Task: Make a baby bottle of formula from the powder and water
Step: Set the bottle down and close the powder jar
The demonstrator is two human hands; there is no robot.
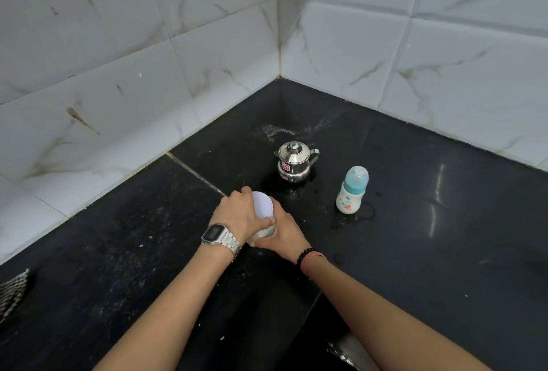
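A white container with a white lid [262, 205] stands on the black counter [415, 237] near the middle. My left hand [237, 215], with a metal watch on the wrist, wraps around its lid. My right hand [284, 232] grips its lower body. To the right stands a baby bottle [351, 191], upright, capped with a teal nipple ring and a clear cover. Behind the container sits a small steel pot [294, 162] with a lid, knob and side spout.
White marbled tile walls meet in a corner [278, 74] behind the pot. Water is spilled on the counter behind the pot and around the bottle's base. A striped cloth [13, 293] lies at the left edge. The counter's front edge runs near the bottom.
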